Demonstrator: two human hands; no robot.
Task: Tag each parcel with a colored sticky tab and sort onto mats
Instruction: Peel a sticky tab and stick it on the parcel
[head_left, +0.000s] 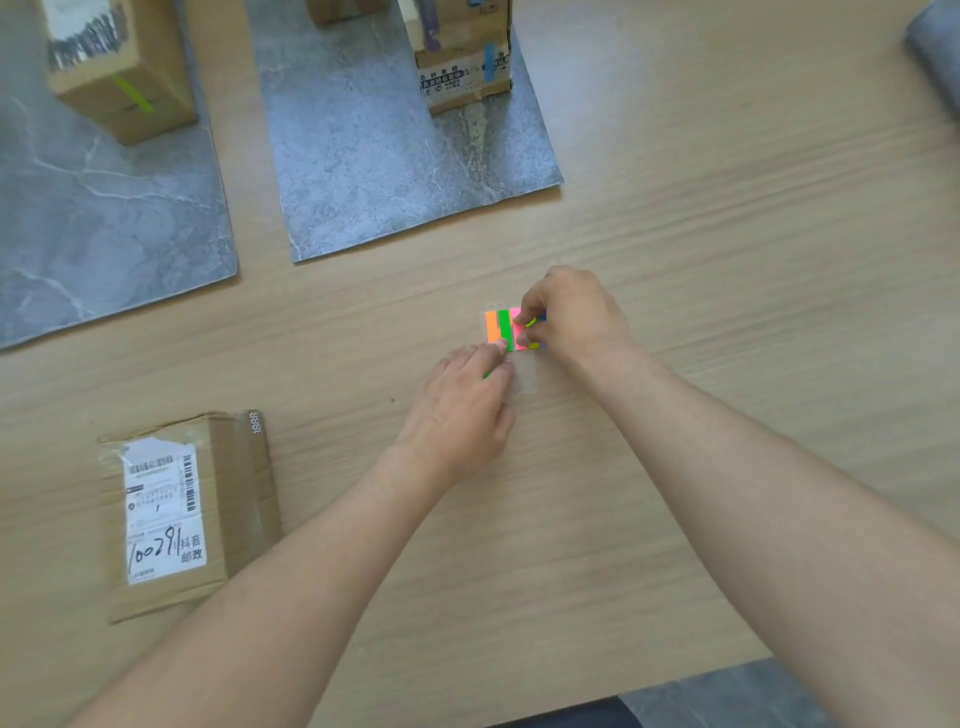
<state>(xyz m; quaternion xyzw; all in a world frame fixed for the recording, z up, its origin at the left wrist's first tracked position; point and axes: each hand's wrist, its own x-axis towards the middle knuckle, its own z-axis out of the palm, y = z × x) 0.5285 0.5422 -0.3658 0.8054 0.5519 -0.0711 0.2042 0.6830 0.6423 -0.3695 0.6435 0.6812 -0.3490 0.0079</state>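
Tabs (500, 328) orange/green/pink; mats (363, 150) gray marble; parcels (171, 514) brown.

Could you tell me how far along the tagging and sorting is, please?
Done: a green-tabbed parcel stands on the left mat, a blue-tabbed parcel on the middle mat. In hand: the right hand holds the tab pad while the left hand pinches a green tab. Left: the labelled parcel on the table shows no tab yet.

Item 1: parcel (192, 514), lower left. White label (163, 512) bears handwritten "100291" in black marker, with printed "抖音 邮政" just beside it. There are also barcodes (189, 483) (digits too small to read).
Item 2: box (462, 62) on middle mat (363, 171). Chinese print in a black band, illegible.
Item 3: far-left box (119, 67). Label print blurred.
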